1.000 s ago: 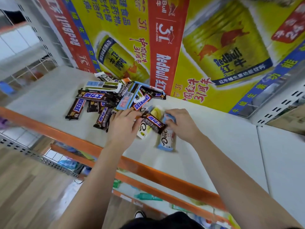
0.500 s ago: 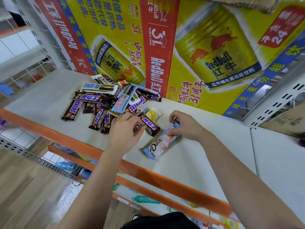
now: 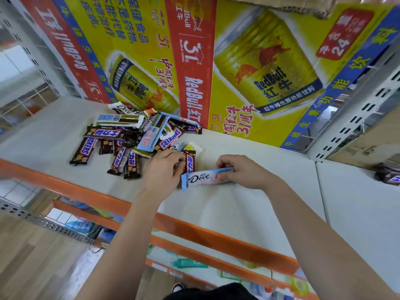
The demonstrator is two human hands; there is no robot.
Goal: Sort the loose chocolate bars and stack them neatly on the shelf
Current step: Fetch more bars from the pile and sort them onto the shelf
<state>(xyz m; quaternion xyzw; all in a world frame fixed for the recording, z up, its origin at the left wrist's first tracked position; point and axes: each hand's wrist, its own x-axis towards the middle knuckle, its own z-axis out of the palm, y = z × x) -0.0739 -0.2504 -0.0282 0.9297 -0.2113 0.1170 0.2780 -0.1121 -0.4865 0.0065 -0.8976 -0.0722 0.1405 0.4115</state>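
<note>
A small shop's stockroom-style shelving bay, with snacks waiting to be put out

A white shelf board [image 3: 227,208] with an orange steel front rail [image 3: 194,232] is carrying a loose heap of Snickers and Dove chocolate bars [image 3: 134,135], the kind of goods a store is selling. Behind the heap, a big Red Bull carton [image 3: 249,68] printed with cans and a "24" pack label is standing against the back, and perforated grey uprights [image 3: 355,124] are framing the bay to the right of the carton. Below the rail, a lower shelf [image 3: 186,263] is showing more packaged goods, too blurred to name, above a wood-pattern floor [image 3: 32,263].
</note>
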